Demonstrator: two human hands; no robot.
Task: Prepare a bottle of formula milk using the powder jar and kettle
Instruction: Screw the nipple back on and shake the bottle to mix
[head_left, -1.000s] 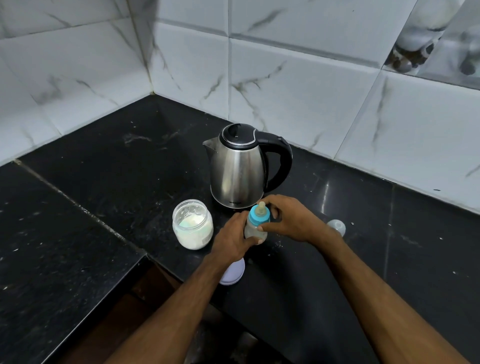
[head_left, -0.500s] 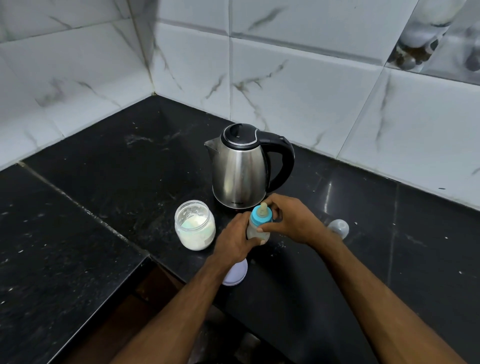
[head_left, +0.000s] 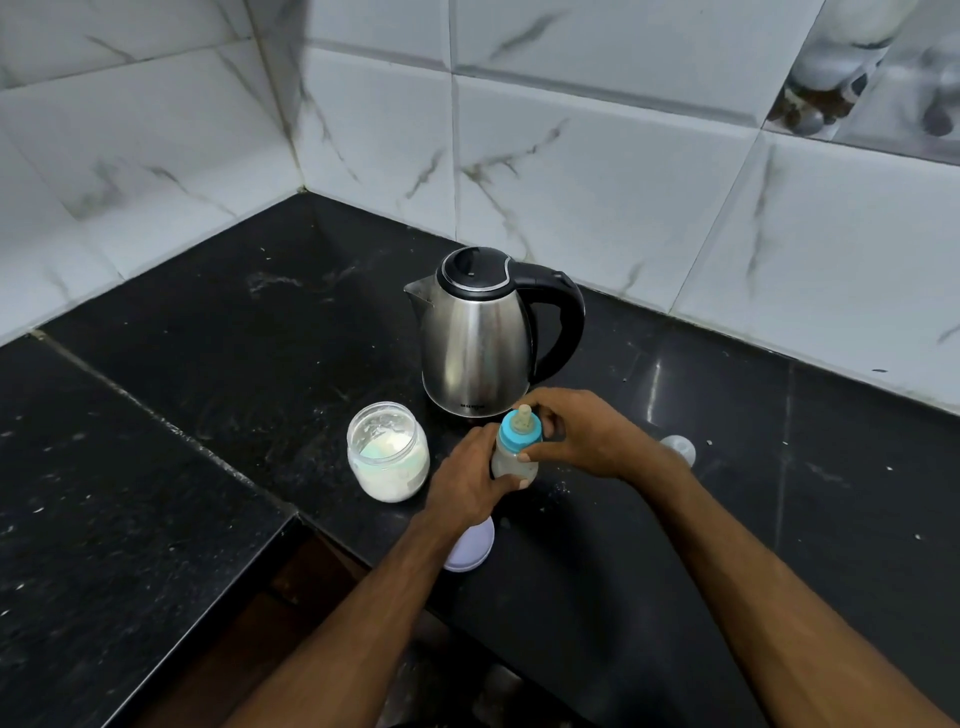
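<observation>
Just before the kettle (head_left: 475, 332), I have the bottle (head_left: 515, 457) upright on the worktop (head_left: 208, 364). My left hand (head_left: 470, 480) wraps its body to steady it; my right hand (head_left: 582, 434) pinches the blue collar (head_left: 521, 435), probably screwing it. Left of the kettle, the jar (head_left: 388, 451) stands open, its lid (head_left: 470, 548) nearer me.

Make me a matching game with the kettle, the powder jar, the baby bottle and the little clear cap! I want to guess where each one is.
Things:
1. kettle
2. powder jar
3. baby bottle
4. clear cap

Places or states:
A. held in both hands, the left hand and the right hand
B. lying on the counter beyond the right wrist
C. open, white powder inside
D. standing behind the bottle, lid shut

Pairs: 1-D, 2-C, 3-A, 4-B
</observation>
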